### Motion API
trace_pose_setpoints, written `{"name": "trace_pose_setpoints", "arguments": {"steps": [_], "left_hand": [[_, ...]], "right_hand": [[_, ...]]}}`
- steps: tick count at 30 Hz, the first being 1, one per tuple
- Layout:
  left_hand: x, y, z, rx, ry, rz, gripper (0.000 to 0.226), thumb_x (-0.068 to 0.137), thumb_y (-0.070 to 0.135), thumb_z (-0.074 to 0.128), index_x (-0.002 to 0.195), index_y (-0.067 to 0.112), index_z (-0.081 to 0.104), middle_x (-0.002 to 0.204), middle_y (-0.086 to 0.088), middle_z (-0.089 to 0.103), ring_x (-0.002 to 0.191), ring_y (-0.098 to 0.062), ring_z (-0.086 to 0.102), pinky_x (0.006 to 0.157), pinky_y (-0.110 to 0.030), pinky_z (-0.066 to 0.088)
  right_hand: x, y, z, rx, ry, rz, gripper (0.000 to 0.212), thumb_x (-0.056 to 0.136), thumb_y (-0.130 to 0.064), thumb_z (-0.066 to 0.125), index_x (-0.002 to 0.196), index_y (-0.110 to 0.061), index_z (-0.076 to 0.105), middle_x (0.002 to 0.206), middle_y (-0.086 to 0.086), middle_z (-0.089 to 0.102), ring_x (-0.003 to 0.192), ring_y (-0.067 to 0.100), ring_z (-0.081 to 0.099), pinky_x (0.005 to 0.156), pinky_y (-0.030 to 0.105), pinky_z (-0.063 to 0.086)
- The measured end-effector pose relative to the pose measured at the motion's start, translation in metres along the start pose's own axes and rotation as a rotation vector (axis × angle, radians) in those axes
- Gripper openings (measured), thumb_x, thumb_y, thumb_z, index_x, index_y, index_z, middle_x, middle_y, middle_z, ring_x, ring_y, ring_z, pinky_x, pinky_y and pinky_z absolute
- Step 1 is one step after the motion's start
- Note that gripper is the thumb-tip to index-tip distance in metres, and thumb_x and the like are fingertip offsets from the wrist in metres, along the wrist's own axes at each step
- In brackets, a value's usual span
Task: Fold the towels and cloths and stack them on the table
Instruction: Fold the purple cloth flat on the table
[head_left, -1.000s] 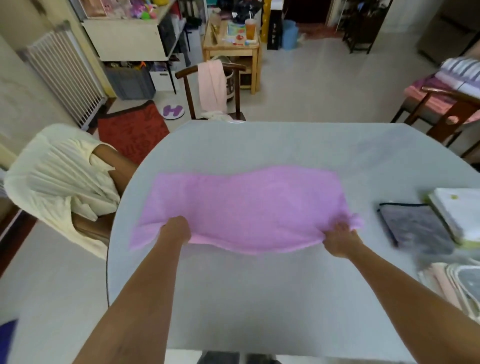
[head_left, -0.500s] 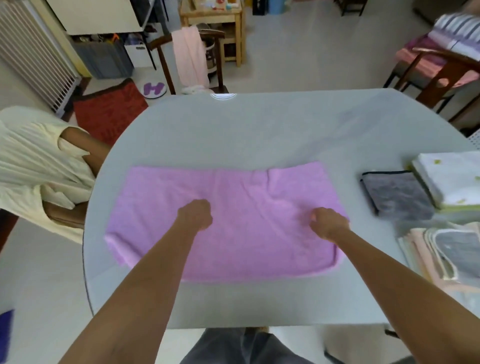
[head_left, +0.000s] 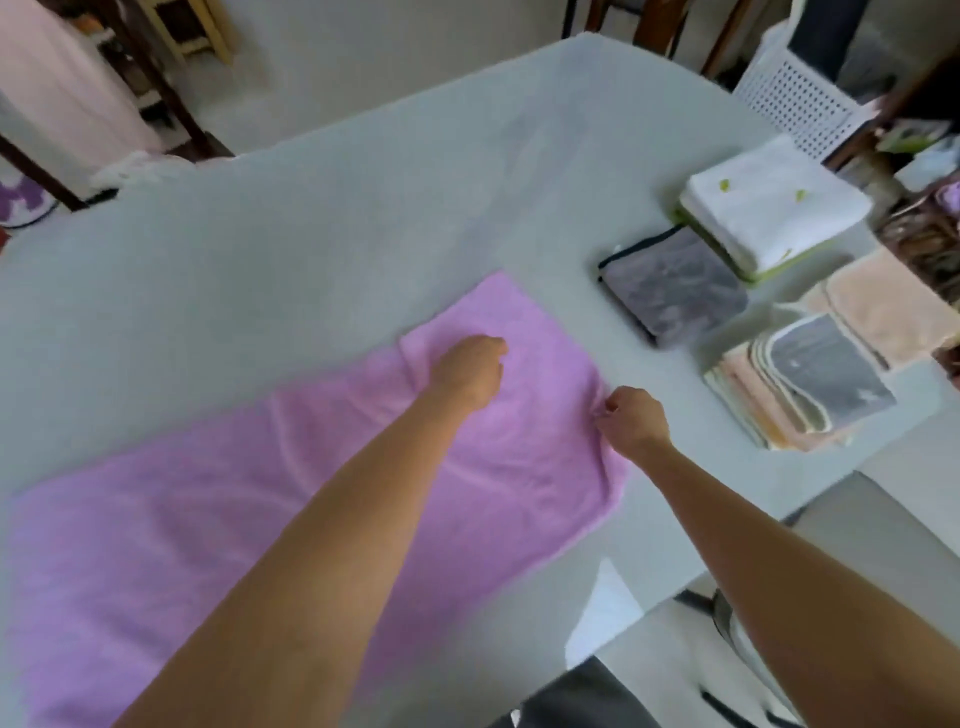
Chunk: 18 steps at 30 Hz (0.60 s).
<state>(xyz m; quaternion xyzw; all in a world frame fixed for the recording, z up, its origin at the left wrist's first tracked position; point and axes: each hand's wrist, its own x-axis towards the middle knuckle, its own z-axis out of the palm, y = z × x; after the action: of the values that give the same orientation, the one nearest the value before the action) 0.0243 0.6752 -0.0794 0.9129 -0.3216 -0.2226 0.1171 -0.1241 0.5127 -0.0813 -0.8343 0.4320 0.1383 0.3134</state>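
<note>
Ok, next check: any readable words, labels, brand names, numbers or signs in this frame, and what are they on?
None readable.
The white folded towel carries small green marks, too blurred to tell whether they are print.
The purple shape on the floor at far left is cut off and unreadable.

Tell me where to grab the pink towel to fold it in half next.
Take the pink towel by its two right-end corners, coming from the right: that short edge lies free on the table. The right hand already pinches the near corner, and the left hand rests by the far one.
</note>
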Motion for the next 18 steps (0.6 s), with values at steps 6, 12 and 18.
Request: {"name": "trace_pose_setpoints", "arguments": {"steps": [6, 12, 18], "left_hand": [[0.066, 0.043, 0.006, 0.187, -0.053, 0.235, 0.051, 0.092, -0.008, 0.034, 0.141, 0.007, 0.04, 0.151, -0.013, 0.029, 0.132, -0.028, 0.043, 0.106, -0.042, 0.037], [0.099, 0.076, 0.012, 0.395, -0.087, 0.348, 0.041, 0.091, -0.011, 0.036, 0.127, 0.006, 0.046, 0.125, -0.016, 0.047, 0.105, -0.037, 0.059, 0.073, -0.044, 0.044], [0.094, 0.094, 0.023, 0.295, -0.045, 0.443, 0.027, 0.089, -0.01, 0.043, 0.11, 0.004, 0.052, 0.117, -0.015, 0.045, 0.094, -0.037, 0.058, 0.071, -0.044, 0.043]], "right_hand": [[0.005, 0.026, -0.008, 0.197, 0.1, 0.064, 0.01, 0.083, -0.007, 0.054, 0.085, -0.016, 0.059, 0.084, 0.007, 0.062, 0.079, 0.029, 0.058, 0.068, 0.033, 0.048], [0.008, 0.056, -0.005, 0.116, 0.119, 0.112, 0.01, 0.083, -0.007, 0.057, 0.088, -0.009, 0.066, 0.09, 0.011, 0.066, 0.087, 0.031, 0.058, 0.072, 0.032, 0.045], [-0.005, 0.083, -0.004, 0.063, 0.138, 0.163, 0.01, 0.079, -0.008, 0.056, 0.079, -0.016, 0.06, 0.086, 0.009, 0.065, 0.082, 0.032, 0.059, 0.063, 0.03, 0.041]]}}
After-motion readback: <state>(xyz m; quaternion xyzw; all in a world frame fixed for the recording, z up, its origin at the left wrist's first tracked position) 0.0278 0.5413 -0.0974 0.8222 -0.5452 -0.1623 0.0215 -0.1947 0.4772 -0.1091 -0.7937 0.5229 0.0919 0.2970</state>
